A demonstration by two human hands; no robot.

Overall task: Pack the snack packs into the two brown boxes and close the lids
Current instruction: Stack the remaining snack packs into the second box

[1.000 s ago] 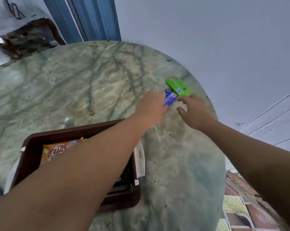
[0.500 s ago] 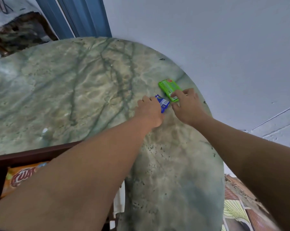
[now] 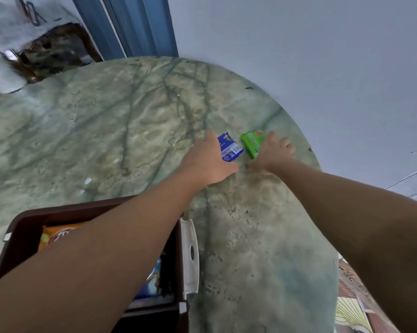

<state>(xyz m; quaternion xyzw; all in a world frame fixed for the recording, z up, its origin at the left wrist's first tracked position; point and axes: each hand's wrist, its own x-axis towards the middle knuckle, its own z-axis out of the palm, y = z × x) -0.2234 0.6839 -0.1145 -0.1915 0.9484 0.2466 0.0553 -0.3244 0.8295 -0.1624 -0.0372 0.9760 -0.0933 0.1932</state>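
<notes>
Snack packs lie right of the frame's centre on the green marble table (image 3: 106, 131): the left hand (image 3: 208, 161) holds the blue pack (image 3: 229, 147), and the right hand (image 3: 273, 152) lies on the green pack (image 3: 251, 141), its grip unclear. One brown box (image 3: 25, 227) sits open at lower left, holding an orange pack (image 3: 56, 236).

You will find little here that reads. The blue snack pack (image 3: 229, 147) carries a white barcode label and pale print, too blurred to make out. The green snack pack (image 3: 252, 142) has a small red logo at its far corner, unreadable. The orange bag (image 3: 56, 236) in the brown box (image 3: 27, 224) shows part of red lettering, cut off by your arm.
</notes>
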